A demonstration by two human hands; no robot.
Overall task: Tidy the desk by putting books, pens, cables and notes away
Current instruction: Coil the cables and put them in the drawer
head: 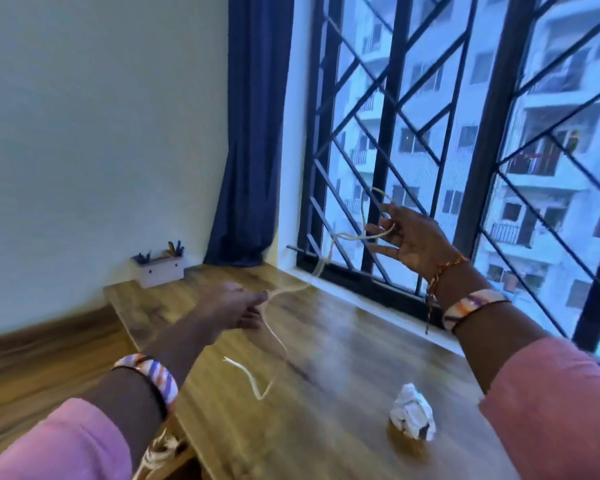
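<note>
From the head camera, both hands are raised over the desk (326, 341) with a thin pale cable (329, 252) strung between them. The right hand (413, 239) is held up in front of the window (465, 133), palm turned inward, fingers spread and loosely bent, with loops of the cable hanging over the fingers. The left hand (232, 308), lower and blurred, is curled around the cable and pinches it. From the left hand the cable drops to the desk just below and to its right, where its loose end lies in a zigzag. A crumpled paper ball (413, 415) rests on the desk below the right hand, well apart from both hands. Beyond the left hand, at the desk's far corner against the wall, stands a small pen holder (158, 268) with dark pens in it. A blue curtain (253, 133) hangs behind it, left of the right hand.
</note>
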